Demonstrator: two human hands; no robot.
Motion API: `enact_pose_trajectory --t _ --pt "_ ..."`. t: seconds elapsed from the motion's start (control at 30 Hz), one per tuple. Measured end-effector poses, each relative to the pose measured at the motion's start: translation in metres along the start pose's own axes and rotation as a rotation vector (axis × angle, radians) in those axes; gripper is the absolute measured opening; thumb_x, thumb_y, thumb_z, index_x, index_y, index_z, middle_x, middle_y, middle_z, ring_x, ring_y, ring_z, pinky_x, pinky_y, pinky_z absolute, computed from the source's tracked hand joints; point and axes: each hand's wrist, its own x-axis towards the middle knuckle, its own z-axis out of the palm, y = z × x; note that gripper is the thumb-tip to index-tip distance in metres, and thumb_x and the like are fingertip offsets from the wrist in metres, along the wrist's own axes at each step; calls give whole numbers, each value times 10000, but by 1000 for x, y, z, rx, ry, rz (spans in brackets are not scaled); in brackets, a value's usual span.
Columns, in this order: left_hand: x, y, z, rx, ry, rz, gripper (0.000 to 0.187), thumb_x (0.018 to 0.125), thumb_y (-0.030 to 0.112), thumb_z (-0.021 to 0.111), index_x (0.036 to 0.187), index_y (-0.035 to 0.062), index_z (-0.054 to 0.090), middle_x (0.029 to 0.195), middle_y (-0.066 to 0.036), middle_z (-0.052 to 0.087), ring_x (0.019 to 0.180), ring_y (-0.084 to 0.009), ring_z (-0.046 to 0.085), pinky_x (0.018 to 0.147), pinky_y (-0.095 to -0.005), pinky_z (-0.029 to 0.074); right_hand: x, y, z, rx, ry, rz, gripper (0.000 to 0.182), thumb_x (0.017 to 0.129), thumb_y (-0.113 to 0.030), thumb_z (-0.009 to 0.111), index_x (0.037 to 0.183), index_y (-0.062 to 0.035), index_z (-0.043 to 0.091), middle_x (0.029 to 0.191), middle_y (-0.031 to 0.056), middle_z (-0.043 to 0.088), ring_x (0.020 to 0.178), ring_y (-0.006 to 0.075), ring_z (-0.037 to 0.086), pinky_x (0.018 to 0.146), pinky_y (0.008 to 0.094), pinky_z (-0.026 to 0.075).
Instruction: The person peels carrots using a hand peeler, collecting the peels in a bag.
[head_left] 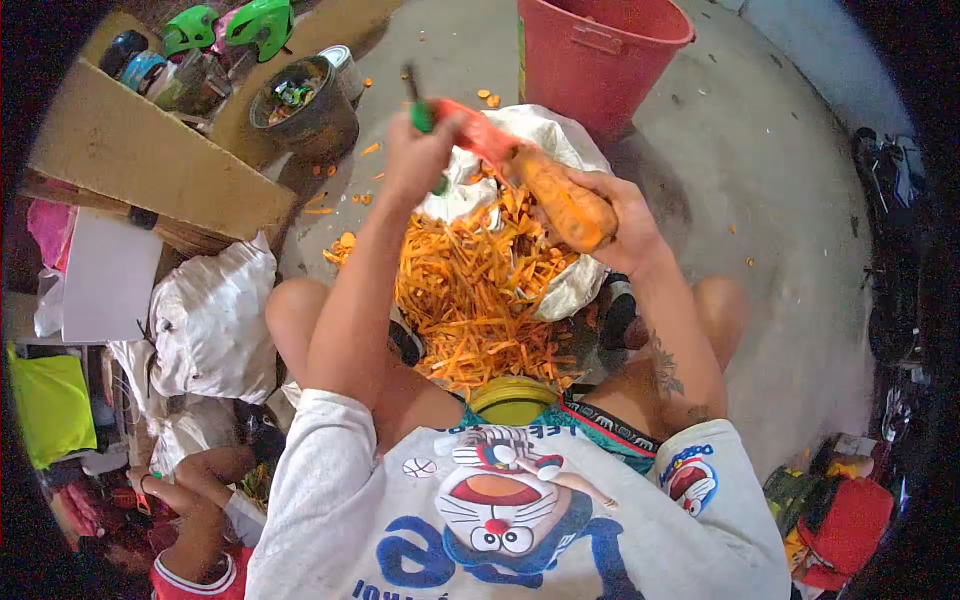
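Observation:
My right hand [622, 222] is wrapped round a large orange root vegetable [565, 200], whose upper end is brownish. My left hand [420, 155] is closed on a peeler with a green and red handle [470, 128], blurred by motion; its tip reaches the vegetable's upper end. Beneath both hands, a heap of orange peelings [480, 300] lies between my legs, partly on a white sack [565, 135]. A yellow-green round container [512, 398] sits at the heap's near edge.
A red bucket [600, 60] stands at the front. To the left are a dark bucket [310, 115], a cardboard box [150, 150] and a full white sack [215, 325]. Another person's arm [195, 510] shows at the lower left. Orange scraps dot the floor.

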Motion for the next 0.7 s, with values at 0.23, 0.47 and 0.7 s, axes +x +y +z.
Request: enact_pose_trajectory --t 0.23,0.47,0.7 --pt "-47 30 54 -108 -104 78 119 930 157 718 946 42 693 791 -6 664 655 -81 592 565 -258 457 -1 2 -12 120 81 -20 508 1022 -312 463 1363 62 506 1211 180 662 1033 267 681 926 401 553" --pt "0 -3 -10 -114 134 -70 150 953 194 695 953 45 677 766 11 659 548 -54 514 477 -227 373 -15 1 -3 71 -17 23 497 1027 -273 438 1384 68 491 1222 184 661 1043 254 674 935 372 541" --pt "-54 37 56 -46 -143 315 169 931 169 728 1024 38 675 790 6 656 624 -68 580 527 -234 445 -15 0 6 64 146 -43 468 1039 -290 463 1364 42 518 1205 165 674 1043 247 690 937 381 557"
